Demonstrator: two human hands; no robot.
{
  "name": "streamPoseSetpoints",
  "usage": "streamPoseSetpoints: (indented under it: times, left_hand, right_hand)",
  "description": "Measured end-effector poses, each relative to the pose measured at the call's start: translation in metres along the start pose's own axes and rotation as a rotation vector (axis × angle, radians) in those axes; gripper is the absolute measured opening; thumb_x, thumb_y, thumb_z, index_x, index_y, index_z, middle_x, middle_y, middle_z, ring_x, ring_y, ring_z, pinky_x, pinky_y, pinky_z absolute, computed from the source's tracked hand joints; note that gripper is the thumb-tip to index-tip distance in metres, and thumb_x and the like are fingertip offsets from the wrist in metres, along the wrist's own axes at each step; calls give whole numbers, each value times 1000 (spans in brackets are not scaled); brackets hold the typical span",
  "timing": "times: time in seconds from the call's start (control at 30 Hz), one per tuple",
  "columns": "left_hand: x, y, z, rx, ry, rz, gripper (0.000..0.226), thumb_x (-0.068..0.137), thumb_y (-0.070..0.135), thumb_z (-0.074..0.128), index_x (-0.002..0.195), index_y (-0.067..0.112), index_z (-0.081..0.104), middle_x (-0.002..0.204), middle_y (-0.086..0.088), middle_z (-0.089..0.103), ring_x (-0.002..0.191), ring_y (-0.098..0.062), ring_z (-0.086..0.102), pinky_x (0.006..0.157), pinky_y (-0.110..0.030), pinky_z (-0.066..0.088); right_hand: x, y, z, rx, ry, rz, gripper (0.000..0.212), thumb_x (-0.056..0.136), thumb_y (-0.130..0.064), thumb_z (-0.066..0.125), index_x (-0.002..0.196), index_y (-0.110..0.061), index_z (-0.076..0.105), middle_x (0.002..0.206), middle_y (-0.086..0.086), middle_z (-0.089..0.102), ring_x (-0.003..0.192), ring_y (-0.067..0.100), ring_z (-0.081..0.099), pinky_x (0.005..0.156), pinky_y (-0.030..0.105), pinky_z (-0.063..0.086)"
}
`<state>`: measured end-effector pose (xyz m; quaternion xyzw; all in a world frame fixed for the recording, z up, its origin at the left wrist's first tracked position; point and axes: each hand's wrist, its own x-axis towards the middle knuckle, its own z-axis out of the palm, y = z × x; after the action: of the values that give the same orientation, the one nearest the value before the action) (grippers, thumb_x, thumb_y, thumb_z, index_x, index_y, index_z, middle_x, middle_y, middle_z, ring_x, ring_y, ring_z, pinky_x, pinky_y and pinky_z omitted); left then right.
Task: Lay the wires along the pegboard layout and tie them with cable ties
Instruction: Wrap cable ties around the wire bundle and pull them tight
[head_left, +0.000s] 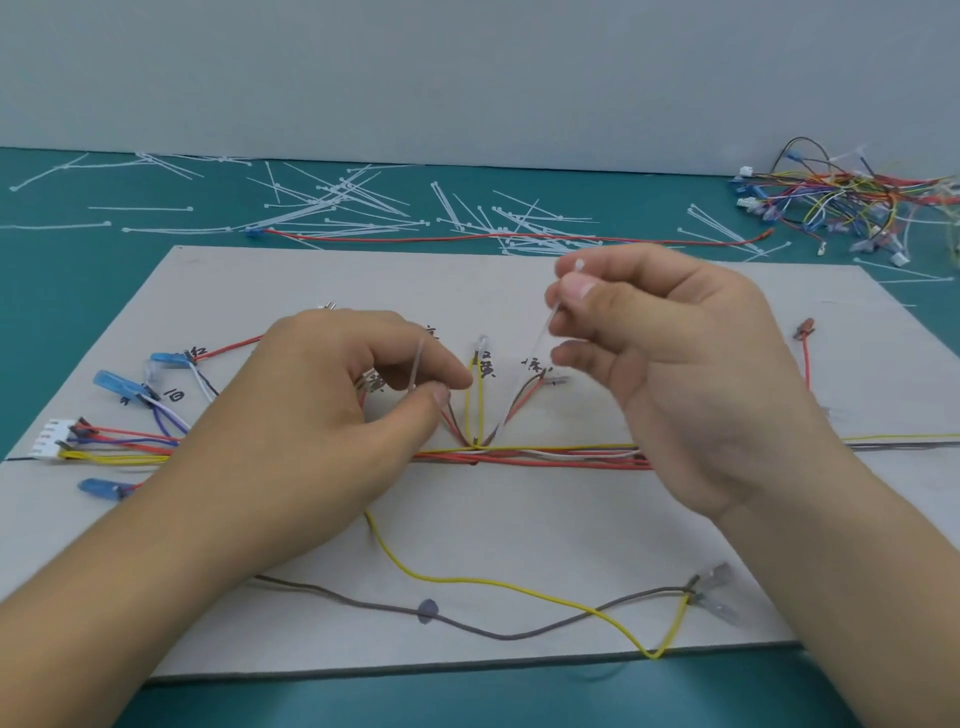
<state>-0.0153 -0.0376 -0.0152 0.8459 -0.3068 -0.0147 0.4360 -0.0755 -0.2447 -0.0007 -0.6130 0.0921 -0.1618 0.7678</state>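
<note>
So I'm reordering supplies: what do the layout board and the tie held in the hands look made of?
The board: likely grey cardboard or thin fibreboard, matte; it carries marker lettering and shows a thin edge. The cable tie: translucent whitish plastic, probably nylon, smooth; it runs as a thin bending strip between the left hand and right hand.

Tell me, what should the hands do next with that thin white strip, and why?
Probably bring the ends together and poke the tail through the head. The cable tie seems to dip under the wire bundle, the right hand pinches its head end up high, the left hand pinches the other end, and the loop is not closed yet.
</note>
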Motion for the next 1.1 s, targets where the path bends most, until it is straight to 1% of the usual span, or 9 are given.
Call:
streamPoseSetpoints:
  times: [0.1,0.2,0.33,0.5,0.57,0.73,0.9,1.03,1.1]
  left_hand:
    - [1,-1,1,73,-70,-8,12,88,29,75,83,39,80,90,17,70,93,-3,61,81,-17,43]
    - [1,1,3,114,-136,-2,11,88,35,74,85,42,81,95,18,69,102,-5,61,93,-32,46]
    - [1,2,1,134,-189,-5,14,77,44,65,80,47,78,99,21,67,106,-8,59,93,-39,47]
    - [3,-1,-1,124,-205,-18,3,78,43,78,79,46,79,102,26,66,108,-4,58,92,-38,50]
    - [3,-1,-1,126,-214,-24,9,73,45,77,81,48,80,102,26,65,106,-3,59,91,-38,50]
    - [3,-2,-2,150,-211,26,7,78,47,80,85,47,78,98,18,66,102,-8,60,91,-39,48]
    - [3,-2,-3,202,-173,17,19,71,40,84,85,40,70,93,20,63,91,5,54,74,-15,37]
    - [4,-2,-6,249,-180,27,16,69,42,85,72,38,71,98,17,61,98,-1,57,87,-30,45]
    - [4,-1,-7,252,-195,20,12,67,45,79,67,37,71,100,19,59,101,-1,57,89,-25,44]
  right_hand:
    - [3,-3,-3,-84,60,-75,10,91,2,68,91,-6,74,80,5,73,72,18,66,64,26,55]
    - [2,0,0,-139,69,-119,11,91,2,68,91,-7,74,80,4,74,72,19,68,65,25,55]
    - [2,6,4,-163,59,-147,14,91,4,68,89,-9,74,77,6,73,70,18,69,65,26,56]
    - [1,11,9,-230,34,-169,17,91,5,69,86,-11,73,77,5,74,68,16,69,67,30,60]
    - [1,11,9,-271,35,-195,17,90,4,70,86,-12,73,77,8,74,68,16,70,67,29,61]
    - [3,14,9,-333,9,-186,16,89,3,70,86,-12,73,74,5,74,69,15,72,66,29,60]
    - [4,17,11,-416,-30,-187,16,89,2,71,86,-13,74,76,6,74,71,18,72,70,28,59]
    - [4,18,13,-437,-72,-196,15,89,3,71,86,-12,74,76,10,74,71,21,72,67,24,57]
    - [4,19,13,-445,-98,-185,16,89,3,71,85,-12,73,76,11,74,71,20,73,65,22,55]
